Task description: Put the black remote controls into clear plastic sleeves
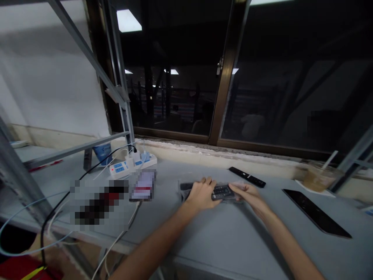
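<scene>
A black remote control (pixel 222 191) with rows of buttons lies on the grey tabletop inside a clear plastic bag (pixel 184 188). My left hand (pixel 203 193) is closed over its left part, with fingers bent across the far edge and the thumb along the near side. At the other end, my right hand (pixel 248 195) pinches the bag and the remote's right end between thumb and fingers. Part of the remote is hidden under both hands. Just behind my right hand, a second black remote control (pixel 247 177) rests unwrapped near the window wall.
A flat black slab (pixel 316 213) lies at right, near a plastic cup with a straw (pixel 319 177). On the left are a lit phone (pixel 143 186), a power strip (pixel 134 165), a blue cup (pixel 102 153), loose cables and a blurred-out dark object. Metal posts frame the table.
</scene>
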A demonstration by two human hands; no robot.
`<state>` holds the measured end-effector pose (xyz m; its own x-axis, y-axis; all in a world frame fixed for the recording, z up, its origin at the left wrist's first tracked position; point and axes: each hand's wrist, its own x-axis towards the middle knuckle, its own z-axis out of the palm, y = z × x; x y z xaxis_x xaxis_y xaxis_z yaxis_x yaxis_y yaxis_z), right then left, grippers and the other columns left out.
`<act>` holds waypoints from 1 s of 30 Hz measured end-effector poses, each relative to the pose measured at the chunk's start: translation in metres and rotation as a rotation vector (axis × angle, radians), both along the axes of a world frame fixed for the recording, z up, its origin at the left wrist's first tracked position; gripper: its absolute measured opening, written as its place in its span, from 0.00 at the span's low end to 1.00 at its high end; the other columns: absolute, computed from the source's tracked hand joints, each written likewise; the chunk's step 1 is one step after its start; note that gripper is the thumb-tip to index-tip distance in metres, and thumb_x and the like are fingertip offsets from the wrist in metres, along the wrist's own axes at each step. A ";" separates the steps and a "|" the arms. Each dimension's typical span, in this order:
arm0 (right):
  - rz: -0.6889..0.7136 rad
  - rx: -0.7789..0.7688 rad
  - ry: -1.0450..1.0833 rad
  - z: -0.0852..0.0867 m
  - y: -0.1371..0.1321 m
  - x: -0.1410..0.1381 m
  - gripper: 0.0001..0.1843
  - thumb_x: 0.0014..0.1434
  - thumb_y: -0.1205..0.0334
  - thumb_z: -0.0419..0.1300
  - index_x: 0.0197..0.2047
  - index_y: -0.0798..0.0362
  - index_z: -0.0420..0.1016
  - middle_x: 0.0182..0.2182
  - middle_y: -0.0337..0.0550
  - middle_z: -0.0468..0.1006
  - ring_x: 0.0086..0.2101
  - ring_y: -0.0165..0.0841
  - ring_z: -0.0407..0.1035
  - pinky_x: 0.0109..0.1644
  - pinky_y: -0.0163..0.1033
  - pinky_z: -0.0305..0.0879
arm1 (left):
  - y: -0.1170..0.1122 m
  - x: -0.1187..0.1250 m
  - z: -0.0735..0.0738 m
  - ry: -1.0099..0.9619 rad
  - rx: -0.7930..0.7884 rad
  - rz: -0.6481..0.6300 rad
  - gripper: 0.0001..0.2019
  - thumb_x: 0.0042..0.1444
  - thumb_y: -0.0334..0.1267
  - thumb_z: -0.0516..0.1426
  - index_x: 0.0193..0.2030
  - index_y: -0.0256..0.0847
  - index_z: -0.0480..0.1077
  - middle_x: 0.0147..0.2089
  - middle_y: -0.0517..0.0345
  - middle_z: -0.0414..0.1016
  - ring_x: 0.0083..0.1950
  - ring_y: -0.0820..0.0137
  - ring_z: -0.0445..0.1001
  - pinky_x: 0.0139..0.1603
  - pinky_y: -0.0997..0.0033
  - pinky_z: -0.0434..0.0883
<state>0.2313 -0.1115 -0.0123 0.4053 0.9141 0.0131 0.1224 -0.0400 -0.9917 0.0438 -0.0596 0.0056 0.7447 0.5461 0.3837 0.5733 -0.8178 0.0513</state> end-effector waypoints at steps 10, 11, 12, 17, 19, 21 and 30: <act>-0.041 0.116 -0.352 0.004 -0.002 0.004 0.26 0.52 0.43 0.52 0.45 0.54 0.72 0.13 0.33 0.63 0.16 0.28 0.58 0.19 0.33 0.55 | -0.003 0.000 0.000 0.050 0.011 -0.112 0.22 0.44 0.55 0.58 0.37 0.39 0.70 0.42 0.51 0.71 0.45 0.61 0.69 0.46 0.63 0.65; -0.083 0.135 -0.421 0.005 -0.003 0.005 0.26 0.53 0.43 0.50 0.45 0.54 0.73 0.12 0.33 0.62 0.16 0.29 0.58 0.20 0.33 0.54 | -0.003 0.000 -0.002 0.062 0.017 -0.138 0.22 0.43 0.56 0.58 0.36 0.38 0.70 0.42 0.50 0.71 0.46 0.60 0.68 0.48 0.62 0.65; -0.119 0.143 -0.470 0.007 -0.004 0.006 0.26 0.54 0.43 0.48 0.43 0.54 0.74 0.12 0.33 0.63 0.16 0.29 0.58 0.20 0.34 0.54 | -0.003 0.001 -0.005 0.076 0.022 -0.164 0.23 0.42 0.56 0.59 0.36 0.38 0.70 0.42 0.49 0.70 0.47 0.60 0.68 0.49 0.62 0.64; -0.198 0.113 -0.509 0.010 -0.007 0.009 0.24 0.55 0.44 0.48 0.44 0.52 0.72 0.17 0.40 0.74 0.19 0.35 0.67 0.25 0.37 0.59 | -0.009 0.005 -0.017 0.079 -0.058 -0.183 0.28 0.41 0.58 0.59 0.42 0.36 0.68 0.48 0.45 0.66 0.54 0.54 0.62 0.56 0.52 0.58; -0.215 0.100 -0.548 0.010 -0.007 0.008 0.23 0.55 0.45 0.48 0.44 0.51 0.72 0.18 0.40 0.76 0.20 0.36 0.69 0.27 0.37 0.60 | -0.013 0.007 -0.020 0.031 -0.136 -0.130 0.36 0.41 0.61 0.58 0.51 0.36 0.62 0.54 0.42 0.62 0.58 0.51 0.58 0.57 0.46 0.55; -0.233 0.065 -0.620 0.010 -0.008 0.008 0.20 0.55 0.47 0.49 0.43 0.49 0.73 0.19 0.40 0.77 0.22 0.36 0.70 0.29 0.38 0.60 | -0.017 0.008 -0.022 -0.007 -0.191 -0.038 0.43 0.43 0.65 0.54 0.59 0.34 0.54 0.60 0.36 0.56 0.63 0.47 0.51 0.59 0.40 0.50; -0.376 -0.008 -0.827 -0.004 -0.002 0.021 0.14 0.52 0.56 0.51 0.39 0.48 0.75 0.31 0.41 0.79 0.34 0.37 0.72 0.34 0.38 0.61 | -0.006 0.016 -0.035 0.110 -0.330 0.314 0.46 0.51 0.67 0.36 0.65 0.29 0.46 0.66 0.30 0.44 0.67 0.41 0.37 0.58 0.31 0.37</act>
<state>0.2527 -0.1131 -0.0163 0.5411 0.7245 0.4270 0.7728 -0.2280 -0.5923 0.0594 -0.0661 -0.0292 0.5500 0.8313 0.0801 0.8072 -0.5537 0.2044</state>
